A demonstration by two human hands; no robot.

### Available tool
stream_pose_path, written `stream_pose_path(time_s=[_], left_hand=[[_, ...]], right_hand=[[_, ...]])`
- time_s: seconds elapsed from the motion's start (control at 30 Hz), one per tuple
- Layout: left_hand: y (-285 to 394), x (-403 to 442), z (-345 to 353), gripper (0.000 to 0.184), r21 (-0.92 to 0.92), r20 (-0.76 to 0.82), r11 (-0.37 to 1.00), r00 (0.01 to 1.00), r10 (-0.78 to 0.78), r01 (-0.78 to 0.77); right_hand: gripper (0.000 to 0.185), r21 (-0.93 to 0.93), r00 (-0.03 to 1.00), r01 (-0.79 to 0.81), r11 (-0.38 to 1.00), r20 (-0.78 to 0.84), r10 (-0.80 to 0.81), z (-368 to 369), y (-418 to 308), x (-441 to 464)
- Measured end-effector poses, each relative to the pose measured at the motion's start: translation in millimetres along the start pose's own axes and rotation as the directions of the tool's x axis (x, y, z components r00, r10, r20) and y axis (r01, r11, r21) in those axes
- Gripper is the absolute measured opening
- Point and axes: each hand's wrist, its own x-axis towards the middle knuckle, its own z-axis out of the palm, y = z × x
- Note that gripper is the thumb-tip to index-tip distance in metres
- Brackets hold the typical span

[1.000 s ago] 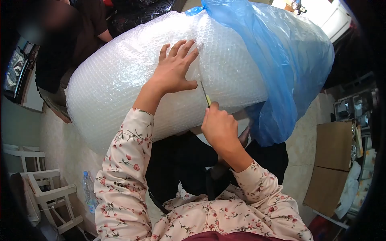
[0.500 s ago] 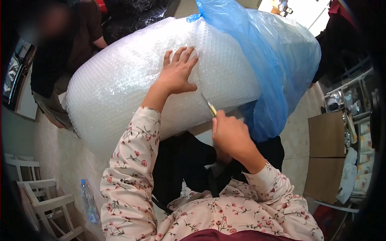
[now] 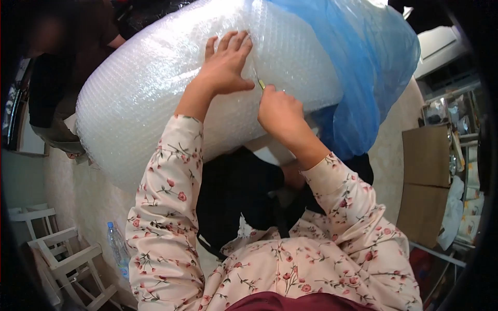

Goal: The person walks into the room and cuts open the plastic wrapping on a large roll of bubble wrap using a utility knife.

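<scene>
A big roll of bubble wrap point(image 3: 145, 98) lies across the view in front of me. My left hand point(image 3: 225, 67) rests spread and flat on its upper surface, fingers apart. Just to the right, my right hand point(image 3: 282, 111) is closed around a utility knife point(image 3: 261, 84) with a yellow-green handle. Its thin blade points up and away from me at the wrap, close beside my left thumb; whether the tip cuts in cannot be seen clearly. Thin blue plastic point(image 3: 368, 78) covers the right end of the roll and hangs down its side.
At the left, another person point(image 3: 54, 93) is beside the roll's end. A plastic bottle point(image 3: 117, 246) stands on the floor near white wooden stools point(image 3: 78, 259). Cardboard point(image 3: 425, 160) and shelves of packaged goods point(image 3: 471, 207) line the right side.
My right hand has moved up and slightly left with the knife, bringing it nearer my left thumb. The left hand stays spread on the wrap. The camera view has shifted a little.
</scene>
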Motion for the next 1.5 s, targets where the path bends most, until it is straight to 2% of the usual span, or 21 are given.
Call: stream_pose_path(time_s=[0.07,0.2,0.27,0.5,0.57,0.6,0.67,0.7,0.77,0.8,0.87,0.93,1.17,1.27,1.37,1.5], left_hand=[[-1,1,2,0.082,0.007,0.028,1.000,1.000,0.004,-0.005],[1,0,1,0.080,0.036,0.029,0.999,0.999,-0.016,0.015],[6,1,-2,0.081,0.074,0.094,0.996,0.994,-0.060,0.053],[6,-2,-2,0.079,0.132,0.072,0.990,0.996,-0.054,0.044],[6,-8,2,0.060,0.197,-0.190,0.980,0.982,0.013,0.026],[17,-13,5,0.060,0.202,-0.187,0.979,0.982,0.012,0.026],[43,-39,4,0.036,0.227,-0.389,0.974,0.916,0.100,-0.010],[48,-50,7,0.036,0.234,-0.384,0.972,0.918,0.104,-0.013],[54,-65,15,0.025,0.113,-0.252,0.974,0.943,0.219,-0.196],[52,-66,17,0.025,0.118,-0.248,0.975,0.945,0.212,-0.188],[48,-66,18,0.028,0.012,-0.304,0.983,0.936,0.180,-0.185],[51,-68,17,0.026,0.015,-0.306,0.986,0.938,0.163,-0.166],[54,-68,26,0.016,0.095,-0.337,0.984,0.925,0.175,-0.151],[52,-67,27,0.015,0.111,-0.363,0.981,0.912,0.190,-0.161],[51,-66,28,0.014,0.089,-0.346,0.983,0.920,0.184,-0.163],[54,-65,30,0.013,0.070,-0.347,0.983,0.920,0.181,-0.167]], right_hand=[[0.019,-0.033,0.998,-0.007,0.999,0.054,0.008,4,1,-9],[0.018,-0.007,0.998,-0.003,1.000,0.056,0.004,26,20,-35],[0.018,0.002,0.998,-0.001,1.000,0.065,0.001,30,28,-50],[0.020,-0.007,0.998,0.038,0.999,-0.058,-0.038,50,44,-83],[0.019,0.015,0.993,0.048,0.999,-0.109,-0.046,58,44,-79],[0.020,0.056,0.992,0.049,0.997,-0.117,-0.042,64,48,-73],[0.020,0.104,0.990,0.059,0.993,-0.130,-0.045,65,48,-69],[0.020,0.116,0.989,0.067,0.991,-0.137,-0.051,66,49,-71],[0.020,0.134,0.988,0.083,0.988,-0.144,-0.063,71,51,-72],[0.019,0.170,0.985,0.094,0.981,-0.160,-0.067,77,53,-71],[0.018,0.207,0.982,0.117,0.971,-0.172,-0.082,83,55,-70],[0.017,0.301,0.970,0.152,0.941,-0.228,-0.083,88,55,-69],[0.018,0.308,0.945,0.220,0.925,-0.301,-0.125,117,59,-52],[0.019,0.346,0.967,0.144,0.927,-0.250,-0.057,122,52,-49],[0.020,0.320,0.940,0.192,0.928,-0.331,-0.080,127,54,-51],[0.022,0.288,0.973,0.078,0.955,-0.232,-0.010,114,45,-50]])
